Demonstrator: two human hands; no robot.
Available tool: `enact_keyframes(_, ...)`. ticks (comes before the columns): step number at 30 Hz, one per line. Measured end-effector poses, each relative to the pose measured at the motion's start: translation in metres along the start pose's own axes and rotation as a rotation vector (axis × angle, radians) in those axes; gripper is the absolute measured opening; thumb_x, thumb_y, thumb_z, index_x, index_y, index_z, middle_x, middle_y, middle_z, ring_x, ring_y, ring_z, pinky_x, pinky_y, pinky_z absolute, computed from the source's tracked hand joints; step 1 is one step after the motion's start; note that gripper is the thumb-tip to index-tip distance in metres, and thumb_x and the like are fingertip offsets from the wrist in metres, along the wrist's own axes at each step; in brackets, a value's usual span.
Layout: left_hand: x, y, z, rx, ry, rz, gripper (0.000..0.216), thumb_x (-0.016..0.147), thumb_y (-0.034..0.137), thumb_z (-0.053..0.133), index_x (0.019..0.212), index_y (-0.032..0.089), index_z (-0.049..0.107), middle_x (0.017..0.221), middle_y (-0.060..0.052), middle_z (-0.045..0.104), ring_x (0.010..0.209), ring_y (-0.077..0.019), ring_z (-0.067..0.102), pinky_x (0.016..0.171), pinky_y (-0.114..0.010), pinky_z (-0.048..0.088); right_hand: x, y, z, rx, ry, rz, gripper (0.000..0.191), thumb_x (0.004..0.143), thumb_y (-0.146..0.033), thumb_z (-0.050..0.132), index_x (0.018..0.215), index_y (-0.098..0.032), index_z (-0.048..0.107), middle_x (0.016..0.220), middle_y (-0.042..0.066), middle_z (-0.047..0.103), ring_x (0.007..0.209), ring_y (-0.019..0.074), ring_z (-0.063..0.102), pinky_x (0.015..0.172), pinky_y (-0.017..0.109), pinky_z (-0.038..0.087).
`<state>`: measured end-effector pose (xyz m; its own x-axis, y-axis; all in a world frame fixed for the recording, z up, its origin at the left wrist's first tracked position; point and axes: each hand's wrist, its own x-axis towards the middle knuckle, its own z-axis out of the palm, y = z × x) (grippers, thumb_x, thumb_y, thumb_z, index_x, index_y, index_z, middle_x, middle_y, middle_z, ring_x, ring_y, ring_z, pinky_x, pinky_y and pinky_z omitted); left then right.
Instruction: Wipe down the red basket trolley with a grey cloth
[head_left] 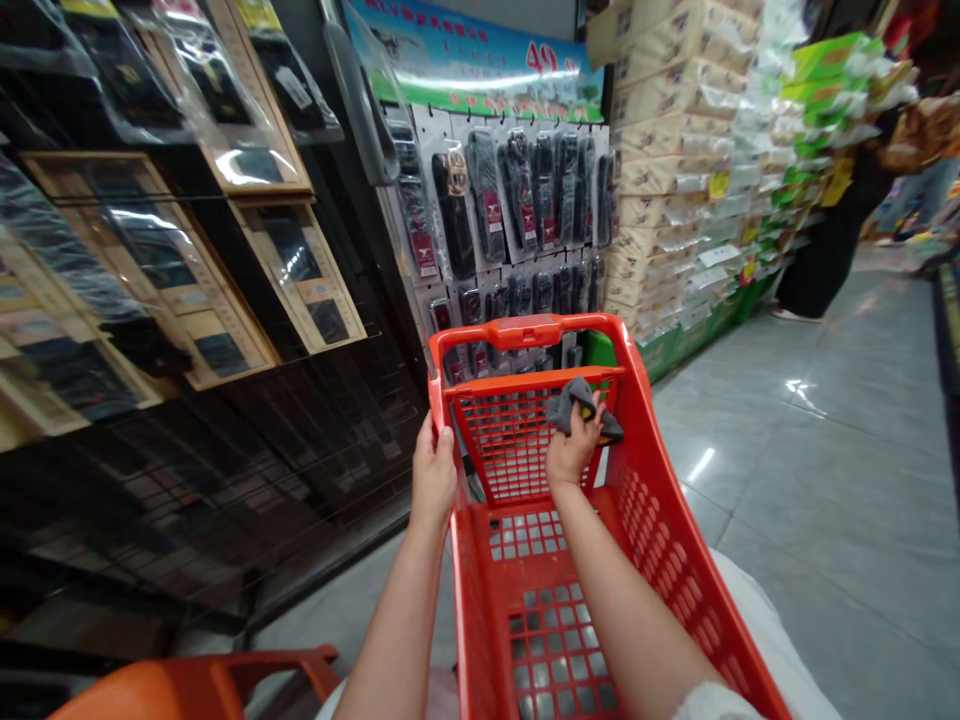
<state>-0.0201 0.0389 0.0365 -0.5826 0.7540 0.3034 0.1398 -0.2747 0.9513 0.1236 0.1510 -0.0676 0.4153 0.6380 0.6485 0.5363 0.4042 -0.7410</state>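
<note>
A red plastic shopping cart [667,470] fills the middle of the view, with its handle bar at the far end. My left hand [433,470] is closed around the cart's left rim, thumb on top. Inside the basket my right hand [574,445] grips a crumpled grey cloth [576,397] near the far right corner. The cloth is close to the red grid flap [510,440] below the handle; whether it touches the flap I cannot tell. Through the grid floor of the cart grey tiles show.
Packaged belts [491,200] hang on a rack ahead, and boxed goods [300,270] on a dark wire rack at left. Stacked cartons [660,190] stand at back right. A person in black [840,220] stands beyond them. An orange plastic piece [195,685] is at lower left.
</note>
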Motion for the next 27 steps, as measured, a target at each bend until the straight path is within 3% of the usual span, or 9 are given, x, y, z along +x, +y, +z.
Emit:
enact_keyframes(4, 0.000, -0.001, 0.002, 0.021, 0.038, 0.004, 0.047, 0.090, 0.033, 0.054, 0.133, 0.015, 0.052, 0.138, -0.012, 0.056, 0.127, -0.0215, 0.053, 0.112, -0.035, 0.036, -0.010, -0.033, 0.016, -0.042, -0.120, -0.053, 0.049, 0.077, -0.005, 0.041, 0.116, -0.019, 0.068, 0.157, 0.013, 0.027, 0.148, 0.0317, 0.005, 0.110, 0.066, 0.023)
enact_keyframes(7, 0.001, -0.006, 0.003, 0.048, 0.054, 0.035, 0.044, 0.089, 0.034, 0.054, 0.129, 0.016, 0.055, 0.137, -0.012, 0.057, 0.126, -0.0211, 0.053, 0.111, -0.035, 0.036, -0.029, -0.048, 0.025, -0.020, -0.428, -0.409, 0.035, 0.080, -0.006, 0.045, 0.089, -0.024, 0.074, 0.154, 0.002, 0.036, 0.149, 0.0265, 0.009, 0.115, 0.062, 0.016)
enact_keyframes(10, 0.001, -0.010, 0.004, 0.058, 0.047, 0.049, 0.042, 0.089, 0.033, 0.054, 0.128, 0.016, 0.055, 0.137, -0.012, 0.057, 0.126, -0.0203, 0.053, 0.112, -0.035, 0.036, -0.042, -0.047, 0.032, 0.006, -0.677, -0.693, 0.030, 0.086, -0.011, 0.049, 0.081, -0.027, 0.073, 0.148, -0.006, 0.045, 0.147, 0.0198, 0.019, 0.119, 0.054, 0.010)
enact_keyframes(14, 0.002, -0.010, 0.007, -0.017, -0.002, 0.046, 0.046, 0.086, 0.030, 0.058, 0.129, 0.015, 0.054, 0.135, -0.012, 0.059, 0.123, -0.0209, 0.056, 0.110, -0.035, 0.039, -0.053, -0.008, 0.025, -0.011, -0.830, -0.787, 0.027, 0.089, -0.015, 0.051, 0.081, -0.027, 0.073, 0.146, -0.006, 0.048, 0.143, 0.0172, 0.029, 0.119, 0.047, 0.015)
enact_keyframes(17, 0.004, -0.010, 0.010, -0.046, -0.020, 0.037, 0.051, 0.083, 0.025, 0.060, 0.132, 0.015, 0.051, 0.137, -0.012, 0.057, 0.124, -0.0217, 0.055, 0.110, -0.036, 0.038, -0.067, 0.039, 0.002, -0.007, -1.048, -0.870, 0.028, 0.088, -0.011, 0.050, 0.083, -0.027, 0.073, 0.141, -0.005, 0.053, 0.138, 0.0159, 0.039, 0.112, 0.040, 0.029)
enact_keyframes(19, 0.005, -0.011, 0.010, -0.023, -0.010, 0.030, 0.051, 0.082, 0.021, 0.057, 0.133, 0.014, 0.050, 0.138, -0.012, 0.056, 0.126, -0.0220, 0.053, 0.111, -0.037, 0.037, -0.078, 0.059, -0.015, -0.039, -1.122, -0.833, 0.029, 0.087, -0.010, 0.051, 0.086, -0.026, 0.074, 0.136, -0.002, 0.059, 0.134, 0.0170, 0.044, 0.105, 0.037, 0.035)
enact_keyframes(21, 0.005, -0.013, 0.011, 0.004, 0.001, 0.028, 0.051, 0.083, 0.019, 0.055, 0.134, 0.013, 0.049, 0.139, -0.012, 0.055, 0.127, -0.0220, 0.052, 0.112, -0.038, 0.036, -0.085, 0.060, -0.026, -0.097, -1.051, -0.714, 0.030, 0.087, -0.009, 0.051, 0.092, -0.026, 0.075, 0.131, 0.000, 0.062, 0.128, 0.0189, 0.049, 0.100, 0.037, 0.037)
enact_keyframes(24, 0.004, -0.016, 0.013, 0.018, 0.007, 0.032, 0.052, 0.083, 0.019, 0.055, 0.134, 0.015, 0.049, 0.138, -0.010, 0.055, 0.129, -0.0223, 0.050, 0.113, -0.039, 0.035, -0.082, 0.026, -0.024, -0.140, -0.725, -0.512, 0.032, 0.086, -0.011, 0.050, 0.093, -0.029, 0.075, 0.129, -0.001, 0.064, 0.121, 0.0207, 0.051, 0.101, 0.040, 0.035)
enact_keyframes(27, 0.004, -0.018, 0.014, 0.016, -0.011, 0.027, 0.051, 0.083, 0.020, 0.054, 0.134, 0.016, 0.050, 0.138, -0.010, 0.056, 0.131, -0.0231, 0.048, 0.113, -0.040, 0.034, -0.059, -0.021, -0.006, -0.055, -0.465, -0.536, 0.029, 0.088, -0.015, 0.050, 0.083, -0.030, 0.075, 0.129, -0.003, 0.063, 0.126, 0.0210, 0.046, 0.108, 0.044, 0.028)
